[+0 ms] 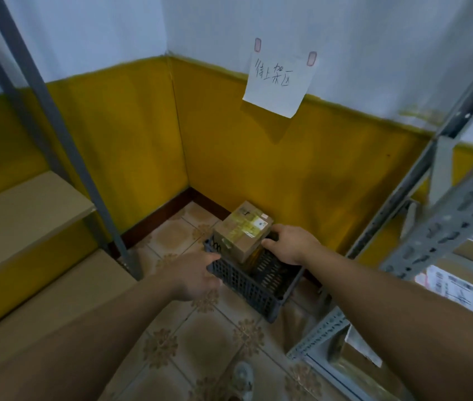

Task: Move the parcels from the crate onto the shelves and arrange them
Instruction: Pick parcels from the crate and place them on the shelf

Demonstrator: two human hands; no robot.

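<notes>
A dark grey slatted plastic crate (247,287) stands on the tiled floor in the room's corner. A brown cardboard parcel (239,231) with yellow tape and a white label lies tilted in its far end. My left hand (197,274) grips the crate's near-left rim. My right hand (290,244) reaches over the crate, fingers curled against the parcel's right side. The rest of the crate's inside looks dark, with something yellowish under the parcel.
Grey metal shelving (437,227) rises at the right, holding labelled parcels (460,287). A second rack at the left has tan shelf boards (24,206). A handwritten paper sign (278,82) is taped to the white and yellow wall. My shoe (242,374) shows below.
</notes>
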